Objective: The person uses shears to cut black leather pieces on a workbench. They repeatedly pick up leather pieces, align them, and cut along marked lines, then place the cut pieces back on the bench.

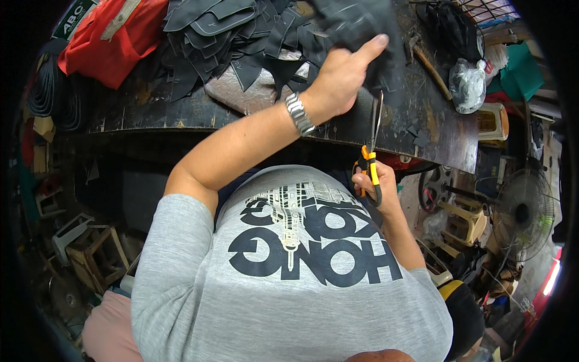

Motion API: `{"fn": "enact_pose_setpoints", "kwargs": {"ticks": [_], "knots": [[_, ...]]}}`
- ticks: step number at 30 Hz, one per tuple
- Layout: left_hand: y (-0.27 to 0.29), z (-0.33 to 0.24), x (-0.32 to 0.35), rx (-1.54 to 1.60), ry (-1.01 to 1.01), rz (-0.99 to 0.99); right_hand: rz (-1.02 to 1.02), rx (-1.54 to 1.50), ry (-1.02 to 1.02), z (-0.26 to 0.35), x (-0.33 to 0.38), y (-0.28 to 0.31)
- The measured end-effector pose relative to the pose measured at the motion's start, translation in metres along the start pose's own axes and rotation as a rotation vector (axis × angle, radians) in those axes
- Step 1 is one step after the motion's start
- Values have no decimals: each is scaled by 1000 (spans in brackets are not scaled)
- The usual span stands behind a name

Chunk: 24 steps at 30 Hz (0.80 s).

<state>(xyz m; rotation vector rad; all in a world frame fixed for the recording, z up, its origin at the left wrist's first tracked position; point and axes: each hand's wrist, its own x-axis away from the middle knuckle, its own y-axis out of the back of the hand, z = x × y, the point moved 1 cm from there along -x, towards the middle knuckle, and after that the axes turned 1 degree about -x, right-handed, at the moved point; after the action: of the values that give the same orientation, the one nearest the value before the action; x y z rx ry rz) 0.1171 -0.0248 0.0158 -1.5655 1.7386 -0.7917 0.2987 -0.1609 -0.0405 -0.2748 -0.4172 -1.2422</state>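
My right hand [381, 186] grips a pair of scissors [373, 161] by yellow, orange and black handles; the blades point away over the table edge. Stretched across to the right, my left hand [342, 78] is closed, with one digit extended over a blurred dark sheet of leather-like material [362, 21]. Its other fingers are mostly hidden, and the sheet seems to be held in them. To the left of that hand lies a heap of cut black pieces [211, 30] with pale edges. A silvery wrapped bundle [241, 90] sits under the heap's near side.
A worn dark table [163, 120] spans the far side. On it are a red bag [114, 45], a hammer [433, 72] with a wooden handle and a knotted clear plastic bag [467, 87]. Stools [96, 256] stand at left, a fan [522, 208] at right.
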Motion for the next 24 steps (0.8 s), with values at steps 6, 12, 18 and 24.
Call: {"fn": "enact_pose_setpoints", "kwargs": {"ticks": [6,12,18,24], "knots": [[12,-50,-33,-1110,-72,564,98,145,4,-16,-3,-3],[75,-29,-21,-949,112,146,268,-113,-116,-17,-11,0],[87,-41,18,-850,136,-8,285,-217,-224,-17,-20,2],[71,-46,19,-702,251,105,256,-480,-128,-16,-19,-8]]}}
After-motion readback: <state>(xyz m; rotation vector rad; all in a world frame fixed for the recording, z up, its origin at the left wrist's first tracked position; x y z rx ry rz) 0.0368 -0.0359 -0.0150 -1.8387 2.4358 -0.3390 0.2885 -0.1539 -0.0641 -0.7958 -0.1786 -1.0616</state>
